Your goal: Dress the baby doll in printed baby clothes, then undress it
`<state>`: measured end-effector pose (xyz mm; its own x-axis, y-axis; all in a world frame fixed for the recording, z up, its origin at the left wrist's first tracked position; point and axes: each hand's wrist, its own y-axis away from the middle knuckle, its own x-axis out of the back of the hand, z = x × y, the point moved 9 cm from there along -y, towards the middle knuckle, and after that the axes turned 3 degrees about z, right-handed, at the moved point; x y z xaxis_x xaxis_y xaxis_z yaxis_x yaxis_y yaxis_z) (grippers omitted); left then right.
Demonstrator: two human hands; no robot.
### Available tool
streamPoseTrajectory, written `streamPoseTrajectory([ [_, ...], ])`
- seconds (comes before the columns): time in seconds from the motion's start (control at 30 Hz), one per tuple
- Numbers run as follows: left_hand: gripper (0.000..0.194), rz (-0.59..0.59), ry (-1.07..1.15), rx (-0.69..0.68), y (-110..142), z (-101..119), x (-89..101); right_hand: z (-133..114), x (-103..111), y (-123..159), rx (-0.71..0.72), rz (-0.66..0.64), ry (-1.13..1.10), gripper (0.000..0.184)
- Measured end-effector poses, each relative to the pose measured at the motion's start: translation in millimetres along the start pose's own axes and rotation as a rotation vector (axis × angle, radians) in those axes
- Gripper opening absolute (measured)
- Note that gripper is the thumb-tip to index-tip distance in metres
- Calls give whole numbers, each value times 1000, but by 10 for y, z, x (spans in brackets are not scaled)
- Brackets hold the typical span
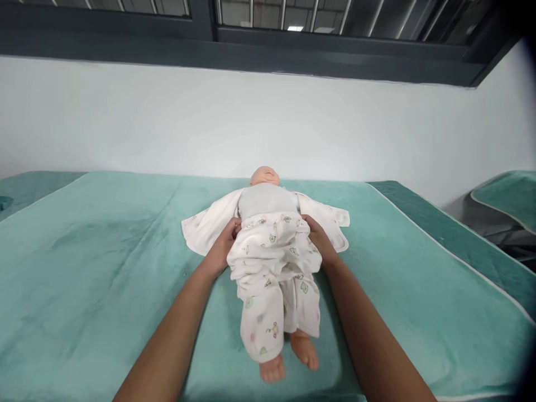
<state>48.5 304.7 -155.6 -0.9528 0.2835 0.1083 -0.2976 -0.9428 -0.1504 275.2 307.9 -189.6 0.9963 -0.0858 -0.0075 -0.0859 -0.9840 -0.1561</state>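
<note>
A baby doll (265,176) lies on its back with its head toward the wall and its bare feet toward me. White patterned baby pants (274,245) cover its legs and reach up to its waist, bunched in folds over the hips. My left hand (224,245) is closed on the left side of the waistband. On the other side my right hand (318,237) grips the waistband, its fingertips partly hidden by the cloth. A white baby jacket (213,220) lies spread open under the doll, its sleeves out to both sides. The grey torso is uncovered.
A green padded cover (104,268) with pale piping lies beneath the doll. Behind it rises a white wall (167,117) with a dark-framed barred window (285,36) above. Another green pad (508,195) stands at the far right.
</note>
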Motion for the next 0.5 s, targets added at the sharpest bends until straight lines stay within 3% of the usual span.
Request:
streamPoseTrajectory([
  [0.4,33,2,112,55,2,-125,51,13,-133,57,-58,-159,27,28],
  [0.5,32,25,110,76,7,-112,54,-57,-148,70,-6,-184,76,33],
])
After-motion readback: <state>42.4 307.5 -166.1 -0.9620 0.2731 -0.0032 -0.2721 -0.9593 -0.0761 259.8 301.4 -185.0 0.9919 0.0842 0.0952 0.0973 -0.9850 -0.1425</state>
